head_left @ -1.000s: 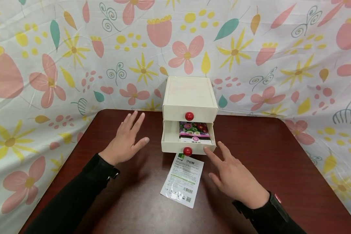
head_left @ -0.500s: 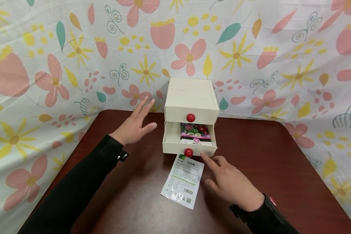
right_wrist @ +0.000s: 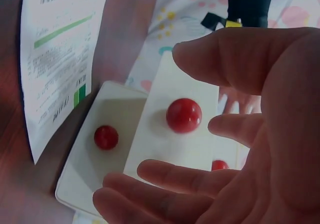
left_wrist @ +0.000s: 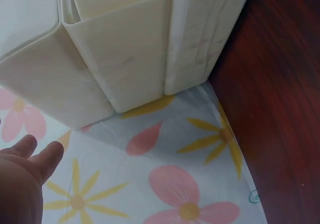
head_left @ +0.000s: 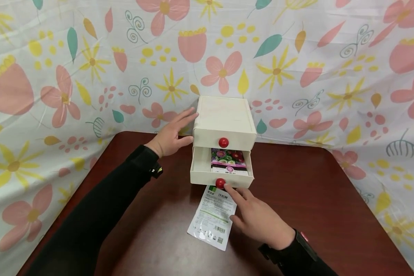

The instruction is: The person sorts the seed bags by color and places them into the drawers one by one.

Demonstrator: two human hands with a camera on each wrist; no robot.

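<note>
Left grip (head_left: 174,134): moved in since the earlier frame, now beside the upper left edge of the drawer box (head_left: 225,115); fingers extended, nothing held; contact cannot be confirmed.
Right grip (head_left: 258,218): shifted to the box's lower front, index fingertip now at the lower red knob (head_left: 220,183); fingers spread, nothing held, touch unclear.
Finding: you appear, in judgement, to be positioning only.
Open drawer (head_left: 200,178): juts from the box's front, no movement noted.
Flower packet (head_left: 229,161): inside that drawer, rear end hidden.
White packet (head_left: 210,218): on the worktop (head_left: 296,184) before the box; small print unreadable.
Bottom drawer (right_wrist: 92,166): visible only from your right wrist.
Left wrist view: cuts off most of your fingers.
</note>
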